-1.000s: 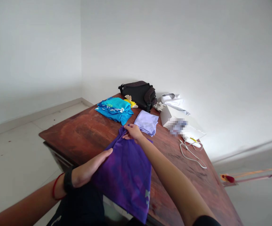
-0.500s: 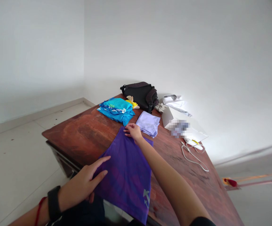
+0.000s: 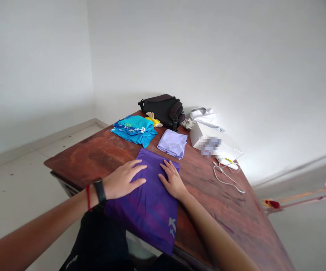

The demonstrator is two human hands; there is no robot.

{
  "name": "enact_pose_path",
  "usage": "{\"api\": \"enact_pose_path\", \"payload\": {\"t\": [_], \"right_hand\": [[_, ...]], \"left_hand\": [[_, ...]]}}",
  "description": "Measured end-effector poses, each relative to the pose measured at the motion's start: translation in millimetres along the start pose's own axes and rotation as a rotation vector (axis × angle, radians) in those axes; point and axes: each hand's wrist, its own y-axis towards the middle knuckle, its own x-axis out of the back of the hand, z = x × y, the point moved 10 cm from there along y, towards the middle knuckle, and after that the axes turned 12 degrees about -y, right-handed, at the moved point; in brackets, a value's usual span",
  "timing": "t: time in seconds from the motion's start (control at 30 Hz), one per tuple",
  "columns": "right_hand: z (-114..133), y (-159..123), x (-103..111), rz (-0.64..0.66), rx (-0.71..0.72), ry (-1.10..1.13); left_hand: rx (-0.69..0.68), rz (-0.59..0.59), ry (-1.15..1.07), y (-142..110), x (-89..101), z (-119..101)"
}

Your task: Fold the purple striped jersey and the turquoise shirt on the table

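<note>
Cloth (image 3: 144,212) laid out at table (image 3: 225,203) edge

Condition: the cloth, purple with a pale printed mark (image 3: 172,226) at its near right corner, lies spread on the wooden table; its near end hangs over the edge towards the person. Left hand (image 3: 125,180) is palm down on its left part, fingers spread and reaching inward. Right hand (image 3: 172,178) is palm down on its upper right part, fingers slightly apart. A gap of cloth shows between the two. Left wrist carries a black band (image 3: 100,191) and a red cord (image 3: 88,197).

Surroundings: a folded lilac cloth (image 3: 172,143) sits just beyond, with a blue garment (image 3: 136,130) to its left. Behind them rests a black backpack (image 3: 163,109). To the right stand a white box (image 3: 226,141) (partly blurred at the front) and a white cable (image 3: 222,181).
</note>
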Motion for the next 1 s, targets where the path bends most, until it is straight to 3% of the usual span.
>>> {"api": "enact_pose_path", "payload": {"t": [0.1,0.2,0.33,0.43,0.5,0.57,0.7,0.83,1.0], "right_hand": [[-11,-7,-6,0.131,-0.034,-0.093],[-23,-19,-4,0.188,-0.049,-0.128],[-49,-36,13,0.083,-0.134,-0.062],[-77,-45,40,-0.148,-0.285,0.064],[-93,-49,48,-0.205,-0.405,0.159],[-99,-48,45,-0.136,-0.488,0.270],[-90,-41,28,0.064,-0.522,0.472],[-88,-28,20,0.079,-0.535,0.560],[-90,-15,12,0.064,-0.528,0.611]], "left_hand": [[0.008,0.095,0.151,46,-33.6,15],[-0.017,0.190,0.237,70,-64.0,20],[-0.053,0.196,0.277,80,-80.1,16],[-0.045,0.139,0.312,86,-73.9,24],[-0.006,0.085,0.336,92,-62.3,40],[0.018,0.042,0.338,102,-49.3,56],[-0.021,0.015,0.278,123,-28.1,78],[-0.053,0.041,0.187,140,-17.0,83],[0.060,0.148,0.065,153,-16.2,95]]}}
